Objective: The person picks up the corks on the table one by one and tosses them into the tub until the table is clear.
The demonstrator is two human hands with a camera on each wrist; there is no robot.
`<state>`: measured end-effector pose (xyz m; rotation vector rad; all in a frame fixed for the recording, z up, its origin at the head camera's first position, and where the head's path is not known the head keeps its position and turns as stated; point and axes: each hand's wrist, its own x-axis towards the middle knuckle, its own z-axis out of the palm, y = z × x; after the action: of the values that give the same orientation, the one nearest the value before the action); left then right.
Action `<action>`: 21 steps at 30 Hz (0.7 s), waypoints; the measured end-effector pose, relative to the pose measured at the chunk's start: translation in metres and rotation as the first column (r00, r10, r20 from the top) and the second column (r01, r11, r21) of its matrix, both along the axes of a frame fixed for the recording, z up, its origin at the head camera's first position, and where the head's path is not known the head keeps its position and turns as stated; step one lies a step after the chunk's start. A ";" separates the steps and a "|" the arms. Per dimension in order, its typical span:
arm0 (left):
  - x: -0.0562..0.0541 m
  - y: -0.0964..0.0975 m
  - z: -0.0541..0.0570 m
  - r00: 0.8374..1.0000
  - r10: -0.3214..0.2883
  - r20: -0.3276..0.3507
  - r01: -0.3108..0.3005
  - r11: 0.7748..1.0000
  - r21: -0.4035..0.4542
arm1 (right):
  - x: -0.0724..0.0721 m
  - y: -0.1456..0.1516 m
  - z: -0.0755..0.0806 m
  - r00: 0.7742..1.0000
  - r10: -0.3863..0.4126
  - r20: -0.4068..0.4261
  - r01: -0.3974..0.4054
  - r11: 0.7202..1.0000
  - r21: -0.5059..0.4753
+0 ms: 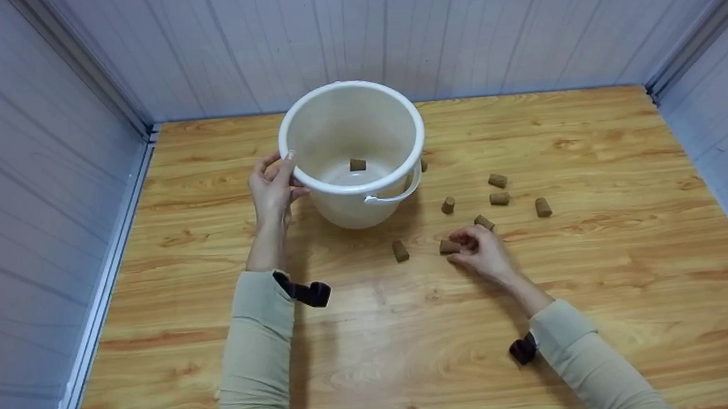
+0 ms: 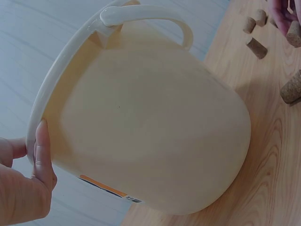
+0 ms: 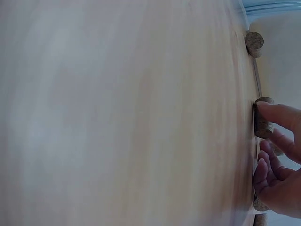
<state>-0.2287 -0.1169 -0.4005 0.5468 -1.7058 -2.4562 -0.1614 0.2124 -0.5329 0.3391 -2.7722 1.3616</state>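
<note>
A white plastic bucket (image 1: 364, 211) stands upright on the wooden table, its handle hanging on the right side. My left hand (image 1: 271, 190) grips the bucket's left rim between thumb and fingers, as the left wrist view also shows. One cork (image 1: 357, 164) lies inside on the bucket's bottom. My right hand (image 1: 486, 256) is low over the table in front of the bucket, pinching another cork (image 1: 447, 247) between thumb and fingers. In the right wrist view the thumb lies against this cork (image 3: 264, 120). A loose cork (image 1: 400, 251) lies between that hand and the bucket.
Several more corks lie right of the bucket, including an upright one (image 1: 448, 206) and the rightmost cork (image 1: 542, 207). Another cork (image 1: 484, 222) is just behind the right hand. White panel walls (image 1: 487, 25) border the table (image 1: 379, 363) at the back and both sides.
</note>
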 end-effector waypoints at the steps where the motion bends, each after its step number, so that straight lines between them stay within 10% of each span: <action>1: 0.000 0.000 -0.001 1.000 0.002 -0.002 -0.002 1.000 -0.006 | 0.000 0.000 0.000 1.000 -0.002 0.005 0.002 1.000 0.008; 10: -0.040 -0.016 -0.060 1.000 -0.006 -0.015 0.007 0.999 0.040 | 0.001 -0.001 0.001 1.000 0.003 -0.004 -0.003 0.999 0.045; 19: -0.002 -0.001 -0.001 1.000 0.001 0.022 -0.001 1.000 0.009 | 0.001 -0.001 0.000 1.000 0.000 -0.013 0.001 0.999 0.049; 21: -0.010 -0.004 -0.014 1.000 -0.005 0.001 0.005 0.999 0.039 | 0.001 -0.001 0.000 1.000 -0.001 -0.013 0.002 0.999 0.048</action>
<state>-0.2387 -0.1209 -0.4147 0.5485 -1.6645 -2.4984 -0.1607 0.2111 -0.5332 0.3466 -2.7974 1.2901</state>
